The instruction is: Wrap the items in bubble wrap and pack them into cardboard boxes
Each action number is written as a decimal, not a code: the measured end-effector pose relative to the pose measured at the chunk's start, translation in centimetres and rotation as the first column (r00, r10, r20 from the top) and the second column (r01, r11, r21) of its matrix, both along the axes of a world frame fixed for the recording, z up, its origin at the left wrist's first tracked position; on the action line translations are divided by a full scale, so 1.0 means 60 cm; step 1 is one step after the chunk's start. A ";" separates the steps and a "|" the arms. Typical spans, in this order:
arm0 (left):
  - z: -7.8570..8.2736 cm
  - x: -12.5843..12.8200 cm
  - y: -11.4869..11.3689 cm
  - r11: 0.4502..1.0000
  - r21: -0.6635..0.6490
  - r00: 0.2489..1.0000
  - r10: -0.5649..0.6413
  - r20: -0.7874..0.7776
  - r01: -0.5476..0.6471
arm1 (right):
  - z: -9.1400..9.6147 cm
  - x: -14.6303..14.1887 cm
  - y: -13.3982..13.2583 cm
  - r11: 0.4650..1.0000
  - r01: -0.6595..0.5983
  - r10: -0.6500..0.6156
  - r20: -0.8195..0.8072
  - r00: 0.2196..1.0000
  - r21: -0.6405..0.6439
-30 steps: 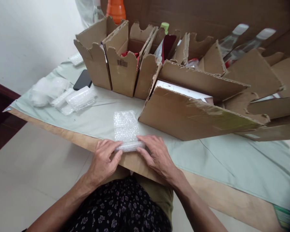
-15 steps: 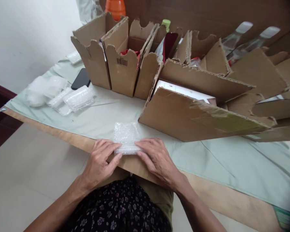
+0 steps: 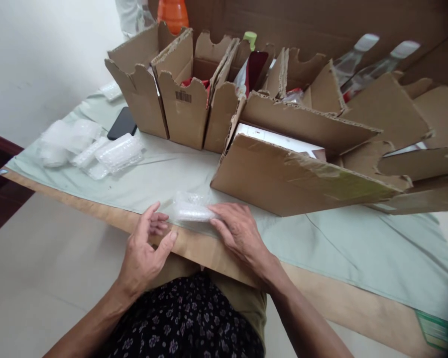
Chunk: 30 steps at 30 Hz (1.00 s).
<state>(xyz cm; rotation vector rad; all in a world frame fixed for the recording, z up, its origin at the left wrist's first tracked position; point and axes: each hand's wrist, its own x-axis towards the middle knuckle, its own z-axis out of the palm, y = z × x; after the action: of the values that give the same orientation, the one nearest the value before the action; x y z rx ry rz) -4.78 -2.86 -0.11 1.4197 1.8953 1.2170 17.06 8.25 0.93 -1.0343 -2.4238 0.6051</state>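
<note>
Bubble-wrap roll (image 3: 194, 213) lies at mid-frame, near the front of the table (image 3: 343, 301), on its pale green cloth (image 3: 343, 248). Cardboard boxes (image 3: 294, 174), open-topped, fill the upper centre and right. Right hand (image 3: 239, 231), just right of centre: index finger and thumb closed on the roll's right end. Left hand (image 3: 145, 248), left of centre: fingers and thumb spread apart, holding nothing, just beside the roll's left end. Left of frame: loose heap of bubble-wrap pieces (image 3: 119, 151), some apparently rolled. Black phone (image 3: 122, 123) beside the heap, toward the boxes. Smallest: short flat flap (image 3: 192, 198) at the roll's far side; blur hides its exact edge.

Progress, my judgement: most of this strip is wound up; only the flap seems left to take in. No tape or fastening visible on it. Cannot tell whether anything is inside.

Against the earlier frame, half a second back: left hand has come off the roll, its fingers opened; right hand remains at its end. Flap shows shorter; roll sits a little farther from the wooden edge. Boxes, heap and phone keep their arrangement.
</note>
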 end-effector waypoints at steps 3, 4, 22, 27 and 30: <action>0.002 0.010 -0.009 0.996 -0.057 0.960 -0.051 0.277 0.069 | 0.018 0.003 -0.027 0.990 -0.034 0.025 -0.070 0.997 -0.134; 0.003 0.014 -0.006 0.993 -0.064 0.942 -0.072 0.327 0.098 | 0.022 0.004 -0.035 0.984 -0.063 0.049 -0.088 0.995 -0.167; -0.037 0.093 0.073 0.886 0.201 0.851 -0.460 0.252 0.419 | 0.222 0.220 -0.022 0.750 0.653 -0.480 -0.596 0.644 0.101; -0.051 0.118 0.080 0.894 0.181 0.905 -0.423 0.046 0.409 | 0.299 0.233 0.089 0.645 0.588 -0.656 -0.041 0.754 0.489; -0.050 0.118 0.078 0.875 0.220 0.895 -0.445 0.017 0.431 | 0.314 0.207 0.131 0.739 0.456 -0.652 0.356 0.669 0.496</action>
<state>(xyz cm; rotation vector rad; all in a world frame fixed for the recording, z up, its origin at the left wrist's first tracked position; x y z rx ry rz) 2.31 1.84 -3.10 1.7746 1.3207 1.2393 29.45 16.12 19.76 -1.8384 -2.2593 -0.3930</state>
